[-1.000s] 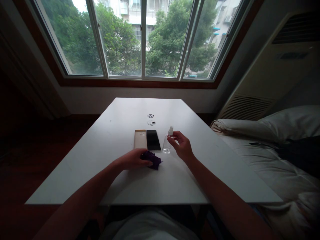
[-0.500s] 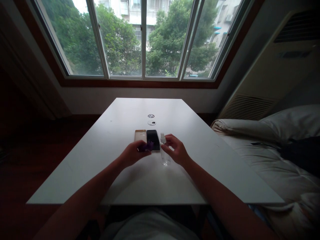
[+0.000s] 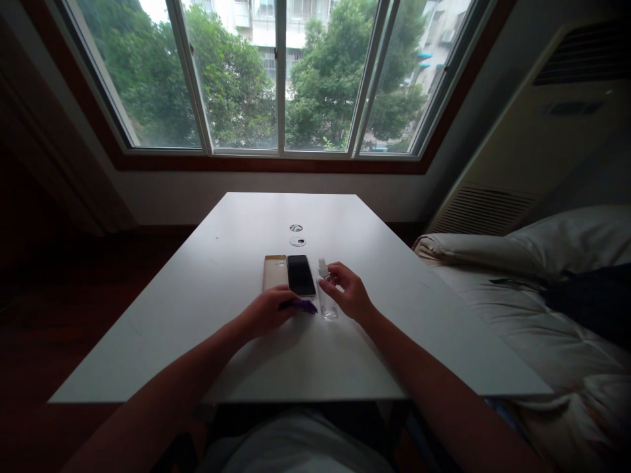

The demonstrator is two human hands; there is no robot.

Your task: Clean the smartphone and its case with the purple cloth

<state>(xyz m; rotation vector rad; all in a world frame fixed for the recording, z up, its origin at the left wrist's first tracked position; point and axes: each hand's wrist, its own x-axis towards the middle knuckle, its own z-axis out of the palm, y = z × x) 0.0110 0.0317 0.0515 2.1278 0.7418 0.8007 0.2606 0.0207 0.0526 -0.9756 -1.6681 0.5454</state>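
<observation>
My left hand (image 3: 269,311) is closed around a dark purple cloth (image 3: 306,305), low over the table just in front of a phone case. Part of the cloth is hidden by my fingers. With thumb and fingers, my right hand (image 3: 351,293) grips a clear spray bottle (image 3: 327,304) with a white top, which stands nearly upright. Between the hands and slightly beyond them lies a smartphone (image 3: 301,274) with a dark screen. Touching or almost touching its left side is a gold phone case (image 3: 275,271), its lower end partly covered by my left hand.
Two small round flat pieces (image 3: 297,242) lie farther back on the white table (image 3: 162,328). Behind the table is a window (image 3: 280,98). A bed or sofa with pale bedding (image 3: 468,276) stands along the right side.
My left hand has moved slightly toward me, and the purple cloth now sits lower and flatter, uncovering more of the phone and case. My right hand still holds the bottle, almost unmoved.
</observation>
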